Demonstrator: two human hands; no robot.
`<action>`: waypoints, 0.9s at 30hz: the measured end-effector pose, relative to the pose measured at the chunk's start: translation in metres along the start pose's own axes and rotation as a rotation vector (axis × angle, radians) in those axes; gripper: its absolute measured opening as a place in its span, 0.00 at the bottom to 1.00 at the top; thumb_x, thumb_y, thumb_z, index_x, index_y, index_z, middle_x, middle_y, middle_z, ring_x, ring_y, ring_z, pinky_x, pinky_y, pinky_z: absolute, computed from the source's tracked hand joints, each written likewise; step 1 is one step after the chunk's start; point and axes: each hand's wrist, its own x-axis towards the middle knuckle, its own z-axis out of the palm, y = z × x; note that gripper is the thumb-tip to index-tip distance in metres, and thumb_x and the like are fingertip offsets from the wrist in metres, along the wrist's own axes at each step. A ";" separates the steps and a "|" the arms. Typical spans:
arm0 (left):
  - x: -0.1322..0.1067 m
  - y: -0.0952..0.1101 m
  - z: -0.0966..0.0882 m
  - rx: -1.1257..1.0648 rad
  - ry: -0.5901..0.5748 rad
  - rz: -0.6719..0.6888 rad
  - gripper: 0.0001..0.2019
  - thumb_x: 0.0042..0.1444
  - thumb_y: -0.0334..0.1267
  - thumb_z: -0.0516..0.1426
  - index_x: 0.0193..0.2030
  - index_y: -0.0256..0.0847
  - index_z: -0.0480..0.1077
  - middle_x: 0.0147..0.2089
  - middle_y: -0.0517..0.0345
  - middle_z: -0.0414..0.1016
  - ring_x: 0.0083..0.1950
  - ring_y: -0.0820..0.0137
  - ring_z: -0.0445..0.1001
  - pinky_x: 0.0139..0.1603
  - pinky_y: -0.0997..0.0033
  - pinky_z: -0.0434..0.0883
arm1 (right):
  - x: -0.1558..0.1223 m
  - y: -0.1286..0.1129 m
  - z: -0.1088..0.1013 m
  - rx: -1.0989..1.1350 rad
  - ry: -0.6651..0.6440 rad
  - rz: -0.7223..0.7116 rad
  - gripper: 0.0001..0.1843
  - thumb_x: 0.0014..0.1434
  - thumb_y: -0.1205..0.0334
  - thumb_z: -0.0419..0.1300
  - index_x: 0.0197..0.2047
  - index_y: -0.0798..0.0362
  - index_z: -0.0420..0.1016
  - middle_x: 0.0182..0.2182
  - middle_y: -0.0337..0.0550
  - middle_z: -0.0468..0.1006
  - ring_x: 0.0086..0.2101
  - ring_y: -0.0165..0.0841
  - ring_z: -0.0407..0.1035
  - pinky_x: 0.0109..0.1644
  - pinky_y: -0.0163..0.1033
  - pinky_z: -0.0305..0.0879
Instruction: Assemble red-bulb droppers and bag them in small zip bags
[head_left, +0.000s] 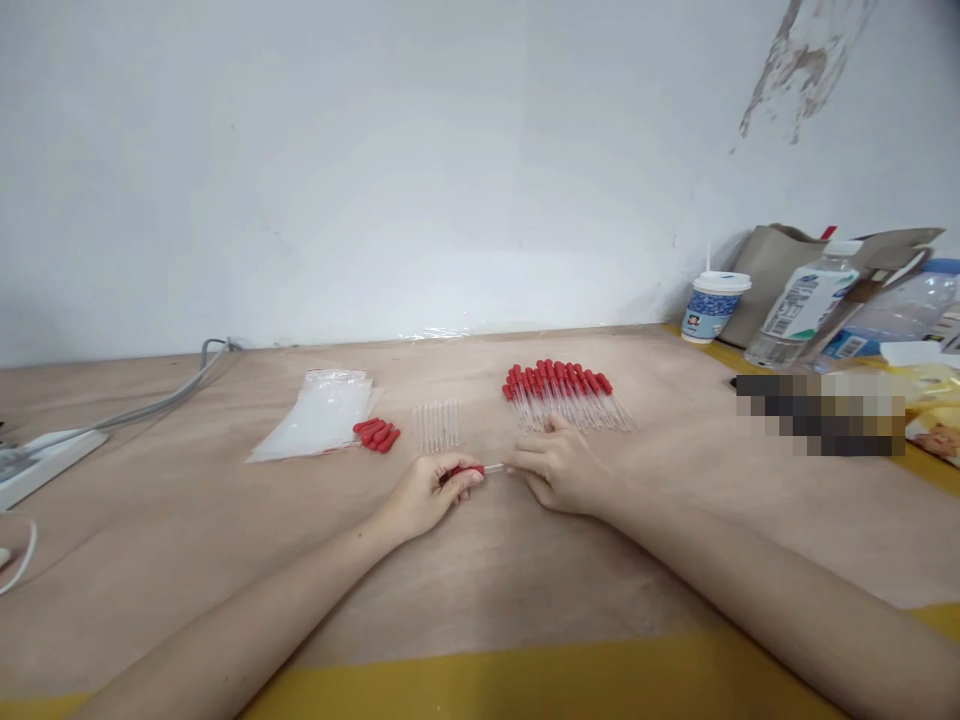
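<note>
My left hand is closed around a red rubber dropper bulb, thumb and fingers wrapped over it. A thin clear dropper tube runs from the bulb's end to the fingertips of my right hand, which are closed on its far part and hide its tip. Beyond my left hand lie several loose red bulbs and a row of clear tubes. Past my right hand, a fanned pile of droppers has red bulbs on its far side and tubes pointing toward me.
Clear plastic bags lie back left. A power strip with grey cables is at the left edge. At the right stand a paper cup with a straw, a plastic bottle and a grey bag. A white wall borders the table.
</note>
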 end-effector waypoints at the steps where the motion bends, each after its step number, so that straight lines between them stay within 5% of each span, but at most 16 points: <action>1: 0.000 0.000 0.001 0.016 0.007 -0.008 0.12 0.56 0.42 0.52 0.36 0.36 0.72 0.23 0.60 0.69 0.24 0.75 0.67 0.26 0.77 0.67 | 0.000 -0.001 0.001 -0.071 0.014 -0.026 0.14 0.58 0.69 0.47 0.31 0.54 0.73 0.25 0.41 0.72 0.24 0.28 0.59 0.36 0.40 0.47; 4: 0.000 0.001 0.001 0.053 0.035 -0.007 0.12 0.56 0.42 0.53 0.38 0.37 0.72 0.24 0.60 0.71 0.25 0.74 0.69 0.27 0.76 0.68 | -0.002 0.000 0.006 -0.104 0.082 -0.002 0.14 0.60 0.68 0.45 0.33 0.55 0.72 0.26 0.43 0.72 0.26 0.29 0.60 0.34 0.39 0.48; 10: 0.000 0.004 -0.002 0.134 0.068 0.056 0.11 0.54 0.40 0.55 0.40 0.40 0.73 0.39 0.56 0.77 0.37 0.69 0.74 0.38 0.72 0.70 | -0.006 0.007 0.005 0.227 0.104 0.127 0.07 0.60 0.64 0.50 0.35 0.55 0.68 0.30 0.42 0.70 0.31 0.30 0.63 0.36 0.35 0.55; 19: 0.000 0.003 0.001 0.065 0.072 -0.030 0.11 0.53 0.41 0.55 0.37 0.36 0.74 0.24 0.58 0.74 0.26 0.73 0.70 0.27 0.76 0.68 | -0.007 -0.004 0.014 0.279 0.207 0.182 0.10 0.61 0.64 0.48 0.31 0.54 0.67 0.26 0.40 0.71 0.27 0.29 0.61 0.36 0.37 0.54; 27: -0.001 0.002 0.001 0.111 0.057 0.022 0.09 0.51 0.39 0.57 0.36 0.36 0.74 0.32 0.56 0.77 0.31 0.71 0.73 0.32 0.74 0.70 | -0.003 -0.007 0.019 0.208 0.174 0.136 0.12 0.60 0.63 0.48 0.30 0.55 0.70 0.24 0.39 0.72 0.24 0.27 0.60 0.35 0.38 0.48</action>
